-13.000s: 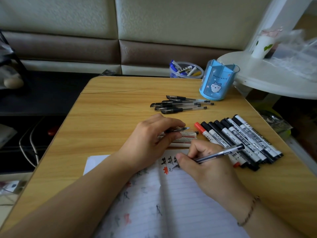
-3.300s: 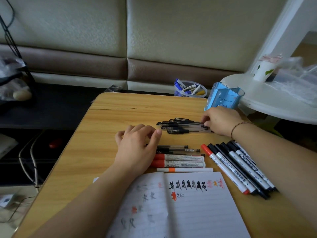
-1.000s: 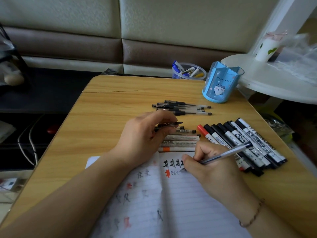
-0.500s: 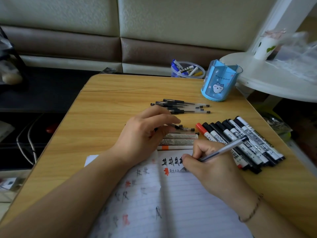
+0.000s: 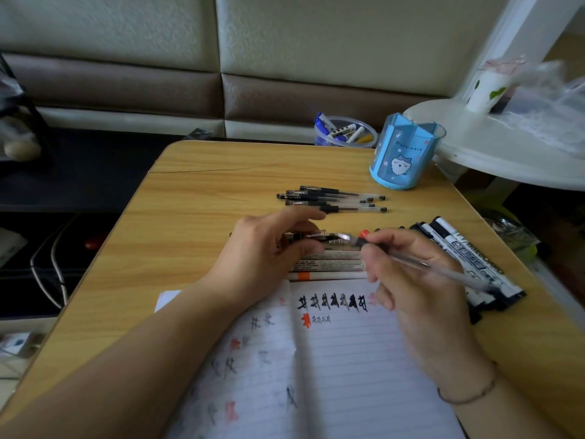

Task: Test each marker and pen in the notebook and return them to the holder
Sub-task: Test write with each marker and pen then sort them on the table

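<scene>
My right hand [image 5: 408, 280] grips a clear gel pen [image 5: 443, 271] lifted off the page, its tip pointing left. My left hand [image 5: 269, 251] holds the pen's cap [image 5: 316, 237] right at that tip. The open lined notebook [image 5: 332, 375] lies below them, with black and red test marks near its top. Above the notebook lie capped red and orange markers [image 5: 329, 264]. A row of whiteboard markers [image 5: 468, 258] lies to the right, partly behind my right hand. A pile of black gel pens [image 5: 332, 199] sits farther back. The blue pen holder [image 5: 405, 153] stands at the far right, looking empty.
The wooden table [image 5: 196, 217] ends at a dark gap on the left with cables. A clear tub of small items [image 5: 345, 131] sits behind the table. A white round table [image 5: 506, 147] with a cup and plastic bags overlaps the far right corner.
My right hand lifted the pen from the notebook and swung its tip left and up. My left hand raised the cap, so the two now meet above the red markers.
</scene>
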